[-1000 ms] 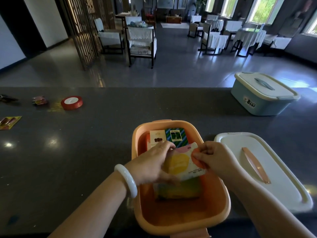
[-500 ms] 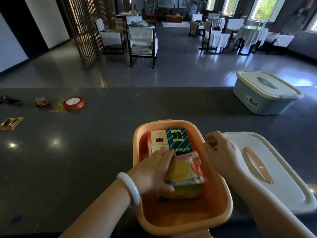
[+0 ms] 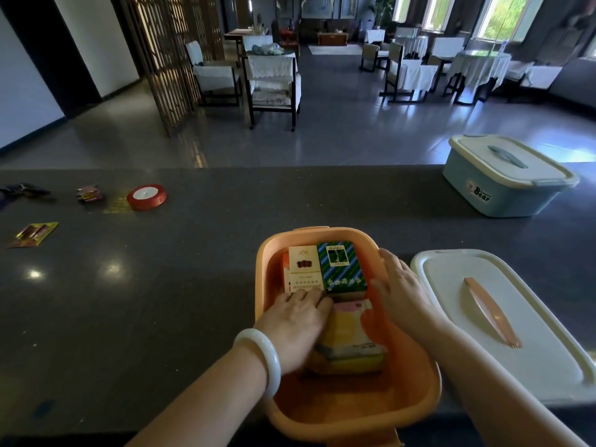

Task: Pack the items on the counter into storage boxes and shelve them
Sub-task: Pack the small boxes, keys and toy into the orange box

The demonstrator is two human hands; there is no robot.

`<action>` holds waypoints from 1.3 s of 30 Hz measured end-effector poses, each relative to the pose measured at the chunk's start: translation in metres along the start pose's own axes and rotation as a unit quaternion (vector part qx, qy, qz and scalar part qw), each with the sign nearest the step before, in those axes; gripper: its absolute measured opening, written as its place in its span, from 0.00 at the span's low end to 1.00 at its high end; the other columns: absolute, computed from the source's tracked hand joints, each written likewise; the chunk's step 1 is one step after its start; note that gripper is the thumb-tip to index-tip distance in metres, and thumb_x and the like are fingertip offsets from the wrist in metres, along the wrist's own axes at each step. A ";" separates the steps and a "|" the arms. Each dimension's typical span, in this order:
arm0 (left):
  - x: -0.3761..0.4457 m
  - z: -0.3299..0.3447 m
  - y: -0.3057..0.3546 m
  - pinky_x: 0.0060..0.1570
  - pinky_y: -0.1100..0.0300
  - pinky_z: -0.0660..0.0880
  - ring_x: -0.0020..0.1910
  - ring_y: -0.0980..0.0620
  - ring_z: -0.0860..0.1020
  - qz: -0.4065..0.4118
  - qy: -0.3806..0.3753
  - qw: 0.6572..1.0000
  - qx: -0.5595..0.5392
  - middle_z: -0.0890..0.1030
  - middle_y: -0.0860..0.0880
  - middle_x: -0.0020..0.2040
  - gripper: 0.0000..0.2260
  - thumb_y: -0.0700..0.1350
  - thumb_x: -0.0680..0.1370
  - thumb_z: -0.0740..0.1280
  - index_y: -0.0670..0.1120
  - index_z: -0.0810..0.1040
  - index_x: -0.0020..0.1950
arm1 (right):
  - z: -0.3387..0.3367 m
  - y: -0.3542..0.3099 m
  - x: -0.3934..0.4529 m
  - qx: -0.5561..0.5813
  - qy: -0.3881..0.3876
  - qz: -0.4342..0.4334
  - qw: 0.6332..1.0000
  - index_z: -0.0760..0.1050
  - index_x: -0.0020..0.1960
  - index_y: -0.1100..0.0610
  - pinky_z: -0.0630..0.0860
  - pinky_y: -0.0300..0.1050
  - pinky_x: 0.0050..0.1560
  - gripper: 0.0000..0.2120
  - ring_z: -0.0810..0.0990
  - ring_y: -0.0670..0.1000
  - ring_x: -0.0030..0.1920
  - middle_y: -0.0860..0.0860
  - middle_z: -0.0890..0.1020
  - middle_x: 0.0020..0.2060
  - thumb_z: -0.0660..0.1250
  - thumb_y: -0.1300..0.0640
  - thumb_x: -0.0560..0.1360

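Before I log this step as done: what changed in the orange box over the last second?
The right hand let go of the pastel packet and moved right, onto the rim of the orange box. The left hand lowered the packet onto the stack inside and now presses on it, fingertips against the cream carton. The white lid, blue box and red ribbon roll stayed put.

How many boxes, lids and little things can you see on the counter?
Storage boxes: 2, the orange box and the blue box
Loose lids: 1, the white lid
Ribbon rolls: 1, the red ribbon roll
Small packets outside the boxes: 2, the yellow packet and the pink packet
Total: 6
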State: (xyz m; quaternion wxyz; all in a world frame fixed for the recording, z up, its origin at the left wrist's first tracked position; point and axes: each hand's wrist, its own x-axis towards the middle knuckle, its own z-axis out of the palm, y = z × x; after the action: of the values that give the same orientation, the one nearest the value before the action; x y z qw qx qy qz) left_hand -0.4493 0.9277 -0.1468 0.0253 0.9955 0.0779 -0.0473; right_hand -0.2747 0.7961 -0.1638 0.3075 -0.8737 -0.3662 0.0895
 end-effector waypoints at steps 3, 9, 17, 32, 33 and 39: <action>-0.003 0.002 0.000 0.71 0.48 0.63 0.72 0.45 0.62 -0.007 0.017 1.000 0.001 0.62 0.47 0.73 0.28 0.40 0.77 0.67 0.49 0.61 0.74 | 0.000 0.001 0.000 0.008 -0.011 0.004 1.000 0.55 0.75 0.45 0.75 0.43 0.52 0.25 0.74 0.50 0.62 0.49 0.71 0.67 0.59 0.51 0.80; -0.009 0.006 -0.004 0.69 0.56 0.65 0.73 0.53 0.60 -0.062 0.059 0.981 -0.172 0.60 0.54 0.73 0.32 0.45 0.76 0.70 0.51 0.58 0.76 | 0.001 -0.001 -0.001 -0.015 -0.018 0.019 1.000 0.53 0.76 0.47 0.75 0.44 0.50 0.27 0.76 0.52 0.60 0.51 0.72 0.67 0.58 0.50 0.81; -0.024 -0.005 0.022 0.74 0.50 0.57 0.76 0.54 0.50 -0.208 0.041 0.884 -0.418 0.44 0.60 0.77 0.57 0.70 0.62 0.70 0.58 0.35 0.77 | 0.001 -0.002 -0.002 -0.018 -0.019 0.017 1.000 0.53 0.76 0.47 0.72 0.42 0.47 0.27 0.77 0.52 0.58 0.52 0.73 0.66 0.59 0.51 0.80; -0.018 0.006 0.031 0.71 0.53 0.60 0.73 0.56 0.60 -0.266 0.009 0.818 -0.510 0.56 0.60 0.76 0.53 0.60 0.70 0.73 0.63 0.32 0.74 | 0.010 0.012 0.005 0.027 -0.015 0.013 0.999 0.52 0.73 0.41 0.68 0.30 0.33 0.28 0.72 0.42 0.46 0.49 0.73 0.64 0.62 0.51 0.79; -0.017 0.008 0.031 0.70 0.54 0.61 0.72 0.57 0.62 -0.266 0.008 0.814 -0.516 0.58 0.61 0.76 0.52 0.59 0.70 0.74 0.65 0.33 0.74 | 0.010 0.012 0.005 0.025 -0.013 0.012 1.000 0.52 0.73 0.41 0.67 0.30 0.32 0.28 0.72 0.42 0.45 0.49 0.73 0.63 0.62 0.51 0.79; -0.015 0.011 0.033 0.67 0.57 0.62 0.66 0.60 0.64 -0.275 -0.006 0.803 -0.529 0.61 0.61 0.74 0.49 0.57 0.72 0.73 0.67 0.36 0.74 | 0.010 0.012 0.005 0.051 -0.016 0.011 0.998 0.53 0.73 0.42 0.75 0.36 0.42 0.30 0.77 0.46 0.51 0.49 0.73 0.63 0.64 0.53 0.77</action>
State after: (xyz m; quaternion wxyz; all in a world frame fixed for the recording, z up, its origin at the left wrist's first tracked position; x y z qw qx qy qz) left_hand -0.4603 0.8918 -0.1548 0.5348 0.7640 0.3608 -0.0098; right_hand -0.2681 0.7974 -0.1785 0.3451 -0.8590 -0.3567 0.1254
